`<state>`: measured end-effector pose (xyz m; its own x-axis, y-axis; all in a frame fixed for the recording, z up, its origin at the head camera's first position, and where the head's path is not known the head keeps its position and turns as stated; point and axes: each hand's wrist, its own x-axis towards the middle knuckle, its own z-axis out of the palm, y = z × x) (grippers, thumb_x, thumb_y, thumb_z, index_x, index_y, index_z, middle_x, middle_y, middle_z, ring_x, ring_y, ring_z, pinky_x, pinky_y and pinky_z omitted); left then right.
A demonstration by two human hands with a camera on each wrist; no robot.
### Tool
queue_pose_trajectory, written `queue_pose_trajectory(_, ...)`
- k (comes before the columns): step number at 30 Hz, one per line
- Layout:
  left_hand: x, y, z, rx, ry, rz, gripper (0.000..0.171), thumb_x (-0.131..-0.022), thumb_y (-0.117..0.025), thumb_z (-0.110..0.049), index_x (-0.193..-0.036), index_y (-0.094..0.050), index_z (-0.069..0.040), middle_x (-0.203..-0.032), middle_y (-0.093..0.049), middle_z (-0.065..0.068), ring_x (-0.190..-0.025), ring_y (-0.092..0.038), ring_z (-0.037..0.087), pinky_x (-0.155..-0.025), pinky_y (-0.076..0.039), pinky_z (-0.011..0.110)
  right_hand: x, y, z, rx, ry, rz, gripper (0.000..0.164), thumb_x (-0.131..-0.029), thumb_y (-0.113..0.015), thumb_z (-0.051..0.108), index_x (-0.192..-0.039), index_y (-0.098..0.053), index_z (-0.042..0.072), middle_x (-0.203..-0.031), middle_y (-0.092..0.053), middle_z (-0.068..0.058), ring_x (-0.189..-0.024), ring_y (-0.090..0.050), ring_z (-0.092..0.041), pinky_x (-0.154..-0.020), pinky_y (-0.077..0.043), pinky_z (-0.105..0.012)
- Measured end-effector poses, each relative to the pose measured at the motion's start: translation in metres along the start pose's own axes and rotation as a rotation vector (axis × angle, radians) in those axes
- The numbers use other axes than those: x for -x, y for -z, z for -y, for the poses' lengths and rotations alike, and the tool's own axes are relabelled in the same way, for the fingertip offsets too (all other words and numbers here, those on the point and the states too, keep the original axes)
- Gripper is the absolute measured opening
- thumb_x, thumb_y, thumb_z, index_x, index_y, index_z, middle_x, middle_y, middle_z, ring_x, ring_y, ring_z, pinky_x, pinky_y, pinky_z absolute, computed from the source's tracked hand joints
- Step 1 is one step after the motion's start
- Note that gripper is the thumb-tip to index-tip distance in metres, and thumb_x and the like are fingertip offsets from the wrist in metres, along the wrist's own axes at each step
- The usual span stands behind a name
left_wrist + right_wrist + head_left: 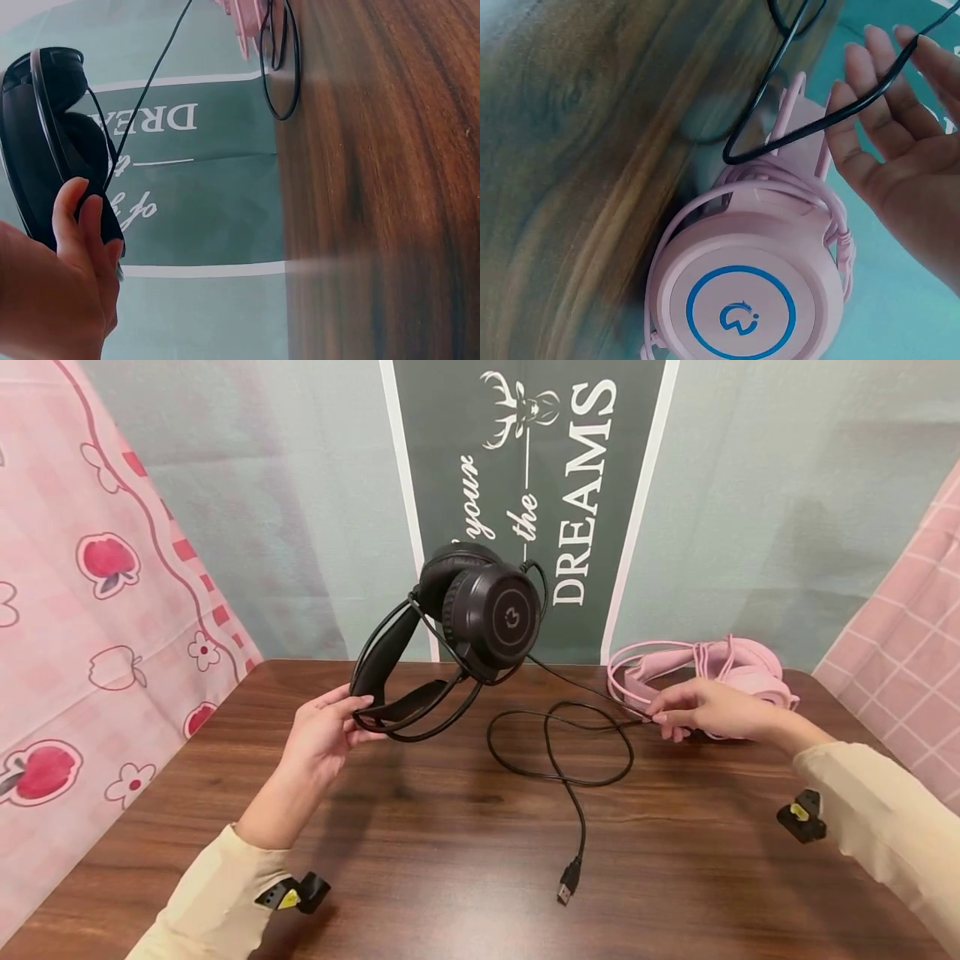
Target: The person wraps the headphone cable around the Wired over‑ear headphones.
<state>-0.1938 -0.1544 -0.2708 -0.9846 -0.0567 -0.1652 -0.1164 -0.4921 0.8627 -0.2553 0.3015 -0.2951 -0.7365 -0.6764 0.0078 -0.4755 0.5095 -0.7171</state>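
Observation:
My left hand (pixel 324 735) grips the headband of a black headset (pixel 498 614) and holds it up above the table, ear cups raised toward the back. In the left wrist view the fingers wrap the black padded band (pixel 56 157). Thumb and fingertips of my right hand (pixel 708 708) pinch the headset's black cable (pixel 855 107), which runs from an ear cup across to that hand. More of the cable lies in loose loops on the table, ending in a USB plug (pixel 568 883) toward the front.
A pink headset (pixel 742 247) with its own cable bundled lies at the back right, just under my right hand. The wooden table (pixel 450 827) ends at a grey-green curtain (pixel 300 510) behind. Pink patterned cloths hang at left and right.

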Motion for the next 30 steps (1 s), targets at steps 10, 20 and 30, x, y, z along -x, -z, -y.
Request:
queue_pose_trajectory(10,-0.004,0.002,0.008,-0.028,-0.027,-0.08,0.021,-0.084,-0.046,0.014,-0.096,-0.054,-0.001,-0.074,-0.063,0.005,-0.059,-0.063,0.015,-0.051,-0.056,0.033,-0.002,-0.019,0.024,0.062,0.061,0.029,0.014,-0.087,-0.058,0.001,-0.097,-0.067,-0.001,-0.069,-0.057,0.006,-0.06,-0.051,-0.004,-0.049,-0.047,-0.023)
queue_pose_trajectory(20,-0.006,0.001,0.018,-0.128,-0.065,-0.098,0.029,-0.085,-0.047,0.013,-0.112,-0.047,0.006,-0.07,-0.06,0.003,-0.056,-0.062,0.013,-0.051,-0.056,0.032,-0.011,-0.031,0.054,0.176,0.284,-0.028,0.016,-0.083,-0.065,0.003,-0.088,-0.067,0.019,-0.08,-0.062,0.01,-0.074,-0.053,-0.003,-0.065,-0.047,-0.018)
queue_pose_trajectory(30,-0.007,-0.001,0.024,-0.21,-0.093,-0.11,0.031,-0.084,-0.048,0.012,-0.115,-0.047,0.007,-0.067,-0.058,0.001,-0.052,-0.061,0.011,-0.048,-0.055,0.03,-0.012,-0.028,0.083,0.146,0.399,-0.132,0.016,-0.079,-0.067,0.0,-0.089,-0.069,0.013,-0.082,-0.063,0.005,-0.076,-0.054,-0.006,-0.065,-0.046,-0.016)
